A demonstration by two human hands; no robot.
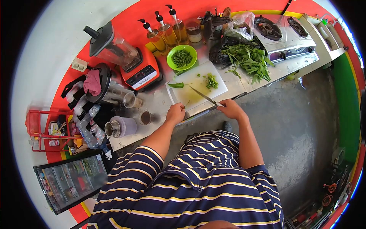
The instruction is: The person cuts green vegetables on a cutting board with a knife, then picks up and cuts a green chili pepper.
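Note:
My right hand (230, 109) is wrapped round the handle of a kitchen knife (203, 95), whose blade reaches over the white cutting board (219, 91). At the board's near left corner, my left hand (176, 113) is closed with its fingers curled; whatever it may hold is hidden. A small pile of chopped greens (211, 81) lies to the right on the board. A green leaf piece (176, 85) rests at its left, and the middle is stained greenish. Just behind the board, a lime-green bowl (171, 61) contains more chopped leaves (182, 58).
Left of the board stand a red blender (143, 76), a glass (130, 100) and a steel-topped jar (121, 127). Pump bottles (165, 33) line the back. On the right are leafy greens (249, 59) on a black bag (219, 53) and a gas stove (284, 36).

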